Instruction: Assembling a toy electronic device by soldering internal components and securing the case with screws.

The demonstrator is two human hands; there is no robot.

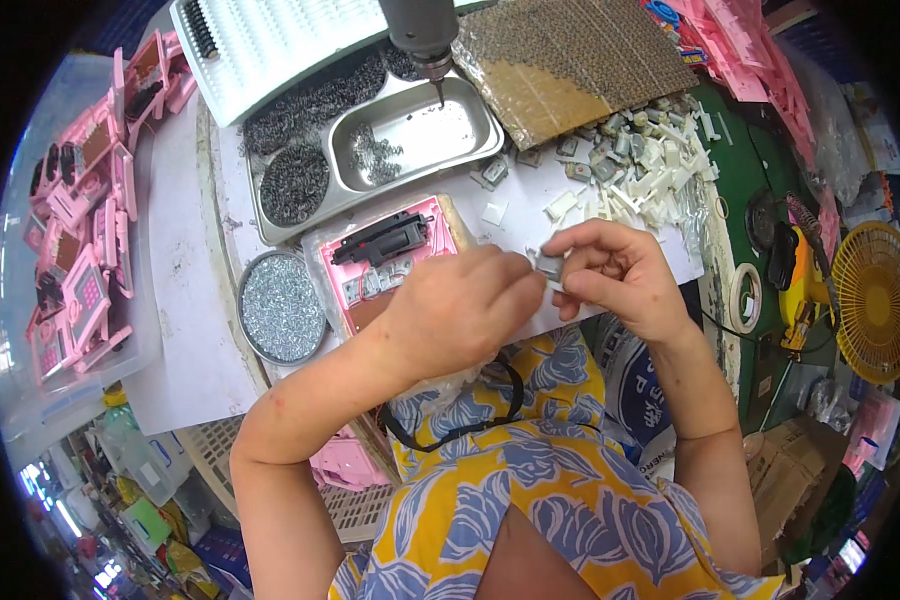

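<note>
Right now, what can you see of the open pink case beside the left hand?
The pink case, plastic by its look, lies open and slightly turned on the work table, clear wrapping showing along its left edge. A long black part crosses its upper end; below sit small pale parts and a thin red wire. A brown patch shows lower down. The left hand hides its lower right; contact is unclear.

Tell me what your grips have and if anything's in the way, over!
Right grip: pinching small grey-white part. Left grip: fingers curled close, contact hidden. In the way: left grip hides some of pink casing.
</note>
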